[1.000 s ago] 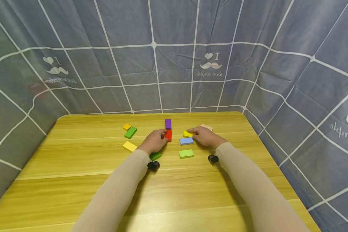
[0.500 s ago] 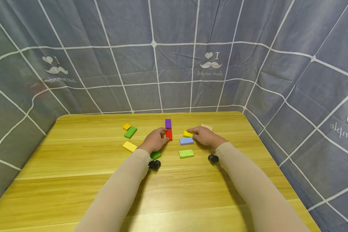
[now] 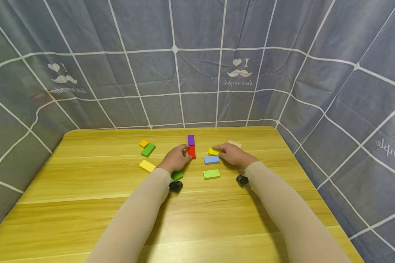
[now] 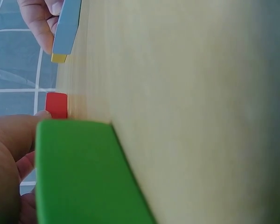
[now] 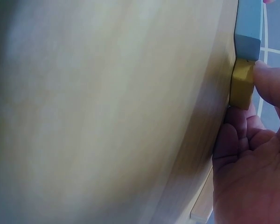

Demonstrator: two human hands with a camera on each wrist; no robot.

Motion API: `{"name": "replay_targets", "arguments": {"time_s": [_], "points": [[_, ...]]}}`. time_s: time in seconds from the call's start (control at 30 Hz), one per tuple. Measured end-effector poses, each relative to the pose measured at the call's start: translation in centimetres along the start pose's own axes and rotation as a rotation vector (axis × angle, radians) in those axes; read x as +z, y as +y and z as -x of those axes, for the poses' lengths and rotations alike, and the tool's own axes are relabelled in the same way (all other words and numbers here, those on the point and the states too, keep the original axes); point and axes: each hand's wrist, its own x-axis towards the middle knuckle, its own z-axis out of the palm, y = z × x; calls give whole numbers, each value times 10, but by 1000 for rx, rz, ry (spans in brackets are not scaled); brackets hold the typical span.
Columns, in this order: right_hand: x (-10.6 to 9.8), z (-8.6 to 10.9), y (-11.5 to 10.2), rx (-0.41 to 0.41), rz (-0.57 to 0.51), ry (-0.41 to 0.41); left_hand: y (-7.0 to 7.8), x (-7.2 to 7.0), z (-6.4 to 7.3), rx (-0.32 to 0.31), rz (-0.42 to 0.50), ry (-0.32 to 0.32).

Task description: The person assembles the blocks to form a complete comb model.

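Note:
My left hand [image 3: 175, 159] holds a red block [image 3: 192, 152] by its left side and near end, between thumb and forefinger. The red block lies end to end with a purple block [image 3: 191, 140] beyond it. My right hand [image 3: 233, 154] pinches a small yellow block [image 3: 212, 151]; in the right wrist view the thumb is at its upper side and the other fingers are bent against its end. A light blue block [image 3: 211, 160] lies just in front of that yellow one. Under the left wrist sits a green block [image 4: 84, 172], partly hidden by the arm in the head view.
On the wooden table [image 3: 197, 226], a lime green block [image 3: 211, 174] lies nearest me. To the left are a longer yellow block [image 3: 147, 166], another green block [image 3: 148, 150] and an orange one [image 3: 143, 144]. A plain wood block [image 3: 234, 144] lies behind the right hand. Grey curtain surrounds the table.
My left hand has slid the red block slightly away from me, up against the purple block. My right hand and the other blocks have stayed in place.

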Motion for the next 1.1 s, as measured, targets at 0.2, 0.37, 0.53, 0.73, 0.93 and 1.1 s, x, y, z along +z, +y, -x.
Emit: {"name": "replay_targets", "arguments": {"time_s": [0.2,0.37,0.53,0.73,0.93,1.1], "points": [[0,-1,2,6,-13,-6,-1,0,-1,1,7,0],[1,-1,3,9,-17,-4,-1,1,-2,2,6,1],[1,-2,4,10,-23,-4,-1,1,-3,-2,14,3],[1,-3,3,16,-11,-1,-1,1,-2,-12,15,1],[1,-3,1,22,0,1,1,-1,-1,-20,19,-2],[2,-3,1,25,0,2,1,-1,-1,-19,15,-4]]}}
